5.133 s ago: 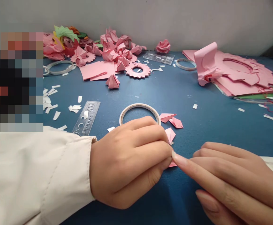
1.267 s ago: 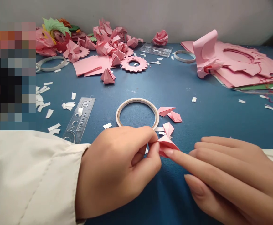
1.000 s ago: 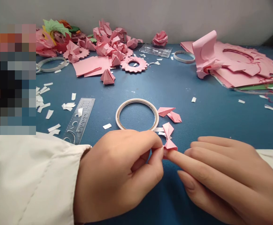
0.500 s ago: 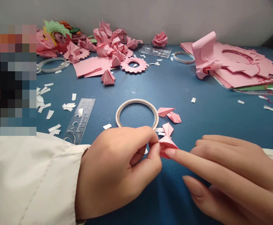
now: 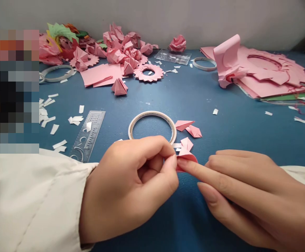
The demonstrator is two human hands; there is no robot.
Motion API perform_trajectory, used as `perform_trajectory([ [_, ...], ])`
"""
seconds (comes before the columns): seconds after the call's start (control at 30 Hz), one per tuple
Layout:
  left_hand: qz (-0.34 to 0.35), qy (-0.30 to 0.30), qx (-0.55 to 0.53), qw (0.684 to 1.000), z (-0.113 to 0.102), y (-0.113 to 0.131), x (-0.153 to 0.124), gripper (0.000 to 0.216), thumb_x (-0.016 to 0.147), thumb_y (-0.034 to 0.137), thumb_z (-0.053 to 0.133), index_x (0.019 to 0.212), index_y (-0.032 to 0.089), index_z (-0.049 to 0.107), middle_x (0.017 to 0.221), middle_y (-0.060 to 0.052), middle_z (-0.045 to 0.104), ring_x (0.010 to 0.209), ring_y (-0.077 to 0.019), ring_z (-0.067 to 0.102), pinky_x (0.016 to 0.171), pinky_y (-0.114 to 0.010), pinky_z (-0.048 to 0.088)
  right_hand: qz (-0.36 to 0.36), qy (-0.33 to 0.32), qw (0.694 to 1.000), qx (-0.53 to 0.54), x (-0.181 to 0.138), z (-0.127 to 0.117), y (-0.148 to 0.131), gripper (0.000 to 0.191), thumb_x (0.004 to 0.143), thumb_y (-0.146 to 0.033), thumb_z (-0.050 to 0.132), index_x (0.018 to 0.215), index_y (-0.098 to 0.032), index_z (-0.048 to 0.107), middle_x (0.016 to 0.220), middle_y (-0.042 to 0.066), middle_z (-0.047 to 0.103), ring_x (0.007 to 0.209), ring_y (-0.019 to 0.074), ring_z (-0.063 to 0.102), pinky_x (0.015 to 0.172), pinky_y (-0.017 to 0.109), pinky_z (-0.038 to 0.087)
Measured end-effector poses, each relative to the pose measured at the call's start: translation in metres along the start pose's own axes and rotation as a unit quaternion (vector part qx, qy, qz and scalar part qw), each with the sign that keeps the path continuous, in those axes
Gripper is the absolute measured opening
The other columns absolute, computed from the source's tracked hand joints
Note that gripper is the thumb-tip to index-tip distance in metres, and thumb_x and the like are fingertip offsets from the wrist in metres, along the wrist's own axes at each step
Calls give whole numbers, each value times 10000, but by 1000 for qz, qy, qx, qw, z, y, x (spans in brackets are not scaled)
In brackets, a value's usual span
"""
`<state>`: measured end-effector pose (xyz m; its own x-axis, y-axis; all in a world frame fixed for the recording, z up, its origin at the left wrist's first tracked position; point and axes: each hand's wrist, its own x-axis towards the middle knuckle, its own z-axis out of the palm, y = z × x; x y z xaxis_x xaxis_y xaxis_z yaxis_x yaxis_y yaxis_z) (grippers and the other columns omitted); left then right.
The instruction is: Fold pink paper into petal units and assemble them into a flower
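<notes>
A small folded pink paper piece (image 5: 192,157) is pinched between the thumb and index finger of my left hand (image 5: 130,189), above the blue table. My right hand (image 5: 257,197) has its fingers stretched out. Its index fingertip presses into the fold of that piece, and its thumb stands apart below. Just behind lies another folded pink piece (image 5: 186,144), close to the held one; whether they are joined I cannot tell. A roll of double-sided tape (image 5: 152,113) lies flat beyond my left hand, partly covered by it. Two small pink folded pieces (image 5: 193,131) lie to its right.
A clear plastic ruler (image 5: 93,131) lies left, near scattered white paper strips (image 5: 59,144). Behind are crumpled pink paper shapes (image 5: 118,54), a pink paper ring (image 5: 157,77) and another tape roll (image 5: 204,68). Pink sheets (image 5: 262,89) are stacked at the right.
My right index finger has moved left and deeper into the fold, its thumb following. The held paper's front edge now looks rounder and more opened. My left hand keeps its pinch.
</notes>
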<state>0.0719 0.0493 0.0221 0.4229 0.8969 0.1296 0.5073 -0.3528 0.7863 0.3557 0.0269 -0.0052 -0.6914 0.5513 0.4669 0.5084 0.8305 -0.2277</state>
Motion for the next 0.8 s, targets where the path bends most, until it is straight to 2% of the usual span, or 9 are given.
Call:
perform_trajectory([
  [0.13,-42,32,-27,998,1,1,4,310,1049,334,691,766,249,786,608,77,639,507,-71,531,476,-102,396,75,35,996,-11,-15,3,-5,343,1203,-491,883,1501,-326,917,897,43,801,779,262,788,653,364,672],
  [0.2,-33,24,-16,999,1,2,2,323,1072,347,696,784,259,811,608,75,656,506,-78,550,478,-111,402,98,47,994,-11,-19,5,-8,346,1197,-595,874,1402,-324,940,907,62,800,810,275,792,672,369,680],
  [0.3,7,29,14,999,2,3,-4,359,1120,298,641,826,267,845,626,71,696,494,-77,561,480,-133,382,120,53,991,3,-17,8,-9,343,1186,-642,869,1302,-325,933,901,62,796,819,277,790,691,364,678],
  [0.4,50,46,32,997,5,3,-7,356,1118,219,588,847,261,814,603,92,605,463,-68,466,453,-162,310,138,58,988,31,-7,12,-9,240,1199,-556,873,1254,-323,893,907,46,816,791,259,790,680,345,651],
  [0.5,86,25,45,995,5,1,-5,314,1116,190,582,884,255,784,602,107,551,448,-61,434,445,-163,301,143,80,982,94,4,18,-10,68,1288,-357,756,1237,-327,788,914,-12,834,709,180,759,644,298,575],
  [0.6,123,-4,58,991,3,-1,-3,307,1137,176,570,926,242,783,650,88,661,488,-67,532,493,-169,384,133,84,981,110,9,22,-12,219,1322,-195,611,1163,-323,692,833,-73,772,625,128,688,628,283,530],
  [0.7,125,-17,27,992,1,-2,-5,328,1187,169,549,949,245,761,728,61,759,601,-110,690,621,-212,528,145,76,983,81,9,23,-14,291,1275,-132,580,1081,-312,703,784,-66,759,595,145,673,651,301,573],
  [0.8,98,-11,-2,995,1,0,-6,389,1238,198,554,885,248,709,727,71,732,603,-105,677,621,-209,524,161,94,978,93,7,24,-14,287,1266,-132,596,1091,-312,734,824,-56,808,599,146,709,678,293,602],
])
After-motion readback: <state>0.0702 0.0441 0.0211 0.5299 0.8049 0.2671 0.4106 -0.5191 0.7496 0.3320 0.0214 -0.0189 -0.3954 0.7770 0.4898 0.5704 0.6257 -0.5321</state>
